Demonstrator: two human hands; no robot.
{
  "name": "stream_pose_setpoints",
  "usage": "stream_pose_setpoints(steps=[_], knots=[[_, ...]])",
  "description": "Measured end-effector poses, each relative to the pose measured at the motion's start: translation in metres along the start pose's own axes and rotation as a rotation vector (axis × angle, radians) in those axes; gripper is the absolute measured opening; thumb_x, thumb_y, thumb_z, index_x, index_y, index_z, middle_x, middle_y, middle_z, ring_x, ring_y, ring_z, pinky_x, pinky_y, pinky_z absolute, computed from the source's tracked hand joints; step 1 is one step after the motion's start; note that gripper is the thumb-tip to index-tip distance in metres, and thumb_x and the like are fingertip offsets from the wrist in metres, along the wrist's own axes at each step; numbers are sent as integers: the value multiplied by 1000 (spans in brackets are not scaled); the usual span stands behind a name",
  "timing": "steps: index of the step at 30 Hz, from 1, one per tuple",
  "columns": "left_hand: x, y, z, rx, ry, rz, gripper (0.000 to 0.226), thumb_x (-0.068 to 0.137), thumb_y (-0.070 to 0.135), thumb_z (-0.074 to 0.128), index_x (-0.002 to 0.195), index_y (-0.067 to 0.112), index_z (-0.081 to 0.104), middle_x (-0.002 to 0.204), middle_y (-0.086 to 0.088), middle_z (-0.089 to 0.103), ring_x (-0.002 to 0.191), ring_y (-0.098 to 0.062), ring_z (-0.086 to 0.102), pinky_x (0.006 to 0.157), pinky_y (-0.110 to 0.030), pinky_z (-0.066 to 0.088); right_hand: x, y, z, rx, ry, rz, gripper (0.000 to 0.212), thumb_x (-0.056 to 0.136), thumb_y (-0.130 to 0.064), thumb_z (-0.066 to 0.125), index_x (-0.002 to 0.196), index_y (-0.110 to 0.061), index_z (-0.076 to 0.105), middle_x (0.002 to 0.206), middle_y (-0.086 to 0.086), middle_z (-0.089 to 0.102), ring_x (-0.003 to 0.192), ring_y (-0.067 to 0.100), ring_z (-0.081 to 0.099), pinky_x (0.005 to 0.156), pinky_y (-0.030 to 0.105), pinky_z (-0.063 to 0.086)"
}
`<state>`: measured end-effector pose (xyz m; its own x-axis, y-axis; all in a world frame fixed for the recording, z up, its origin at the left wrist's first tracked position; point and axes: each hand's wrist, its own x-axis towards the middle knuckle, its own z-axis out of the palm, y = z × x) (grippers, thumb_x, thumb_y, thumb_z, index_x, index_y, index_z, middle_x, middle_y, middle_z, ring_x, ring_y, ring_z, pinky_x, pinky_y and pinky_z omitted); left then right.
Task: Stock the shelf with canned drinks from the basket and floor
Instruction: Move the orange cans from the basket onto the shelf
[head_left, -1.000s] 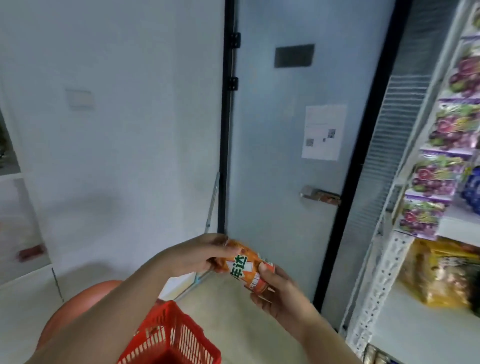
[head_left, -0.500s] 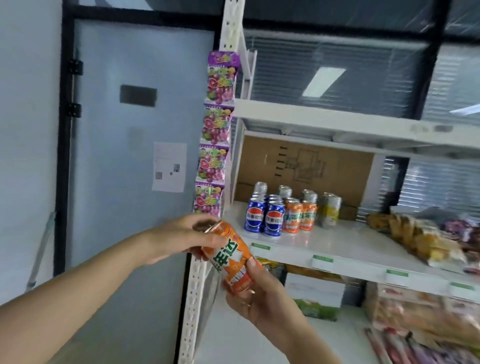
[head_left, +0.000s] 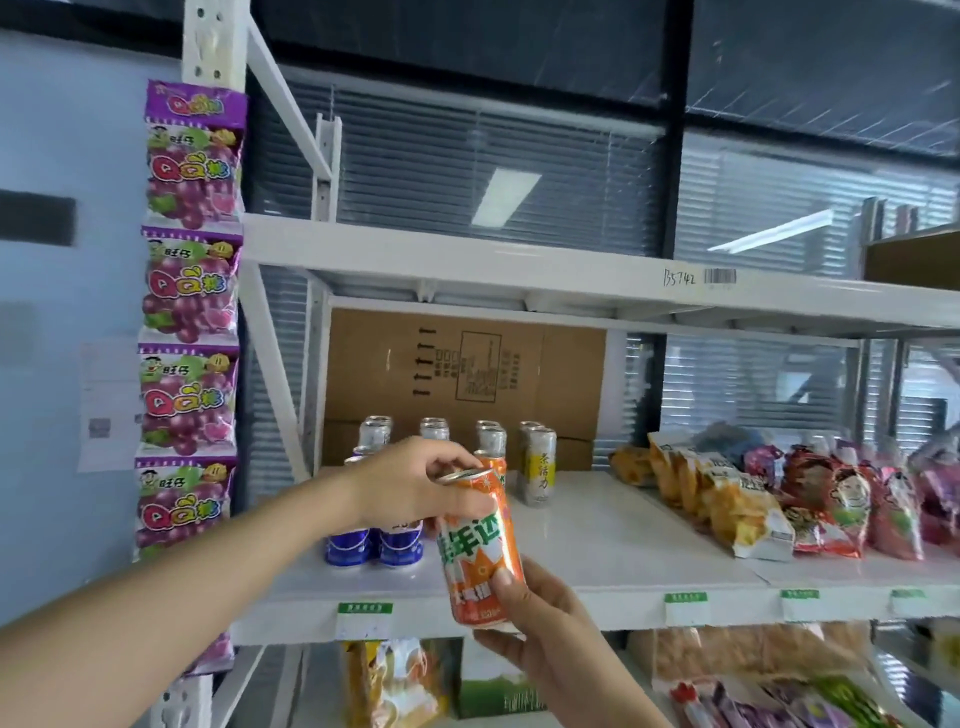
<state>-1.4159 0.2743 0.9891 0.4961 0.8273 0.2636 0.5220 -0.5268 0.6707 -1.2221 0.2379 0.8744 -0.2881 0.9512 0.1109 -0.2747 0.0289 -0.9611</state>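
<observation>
An orange drink can (head_left: 478, 545) is held upright in front of the white shelf (head_left: 597, 525). My left hand (head_left: 410, 486) grips its top rim and my right hand (head_left: 540, 618) holds its bottom from below. Behind it, several cans stand in rows on the shelf: blue cans (head_left: 374, 543) at the front left, silver-topped cans (head_left: 434, 431) behind, and a pale yellow can (head_left: 539, 467) to the right. The basket and the floor are out of view.
Snack bags (head_left: 753, 499) lie on the shelf's right half. A cardboard box (head_left: 467, 374) stands at the back. A strip of purple candy packs (head_left: 189, 322) hangs on the left post. More packets (head_left: 395, 680) fill the lower shelf.
My view has swung from the door and red basket to face the shelf. The can, held in both hands, has risen and turned upright close to the shelf's front edge.
</observation>
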Motion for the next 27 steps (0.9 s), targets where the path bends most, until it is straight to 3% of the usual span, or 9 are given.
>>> stream_pose_setpoints(steps=[4,6,9,12,16,21,23,25,27], knots=[[58,-12,4,113,-36,44,39,76,52,76,109,36,65,98,14,72,86,-4,69,82,-32,59,35,-2,-22,-204,86,-74,64,66,-41,84,120,-17,62,109,4,74,104,22,69,95,38,53],[82,-21,12,173,-46,42,39,73,55,76,106,35,67,94,16,72,83,-2,69,81,-31,58,49,2,-34,-261,132,-119,56,67,-39,86,114,-17,65,104,1,75,99,18,71,87,33,56],[114,-35,27,234,-56,41,45,69,60,75,104,32,67,95,18,71,86,-1,67,82,-31,57,72,5,-51,-350,206,-193,65,57,-47,89,110,-18,67,99,1,76,94,14,71,78,26,56],[135,-45,41,267,-26,38,54,67,64,74,110,32,66,101,18,69,90,0,64,84,-30,56,96,13,-74,-485,290,-223,44,73,-24,84,111,-22,62,96,-2,74,89,7,68,74,21,56],[155,-54,58,303,6,-15,66,63,67,76,117,33,60,110,16,65,96,-3,61,86,-30,54,119,17,-102,-624,284,-194,44,77,-12,79,111,-29,57,101,-3,72,96,14,67,85,36,58],[171,-59,65,342,-49,-70,84,62,71,74,133,32,50,132,12,57,113,-9,57,97,-31,49,137,22,-121,-650,268,-144,47,73,-17,80,109,-34,55,100,-4,72,93,16,69,74,41,61],[176,-52,60,397,-70,-47,72,73,61,74,134,31,53,134,13,56,114,-7,55,93,-23,46,144,23,-130,-691,268,-147,51,68,-29,81,113,-33,57,99,-6,73,90,15,71,72,41,61],[180,-44,53,431,-56,-14,49,79,47,75,124,30,65,124,14,63,101,-3,56,77,-13,43,151,24,-134,-715,265,-127,50,71,-26,81,115,-30,57,100,-6,72,90,13,70,73,38,61],[184,-42,49,414,-53,-27,38,78,37,78,114,27,72,113,15,69,95,0,59,74,-12,44,158,22,-135,-773,258,-105,47,75,-24,81,114,-30,56,100,-10,70,92,10,67,79,30,60]])
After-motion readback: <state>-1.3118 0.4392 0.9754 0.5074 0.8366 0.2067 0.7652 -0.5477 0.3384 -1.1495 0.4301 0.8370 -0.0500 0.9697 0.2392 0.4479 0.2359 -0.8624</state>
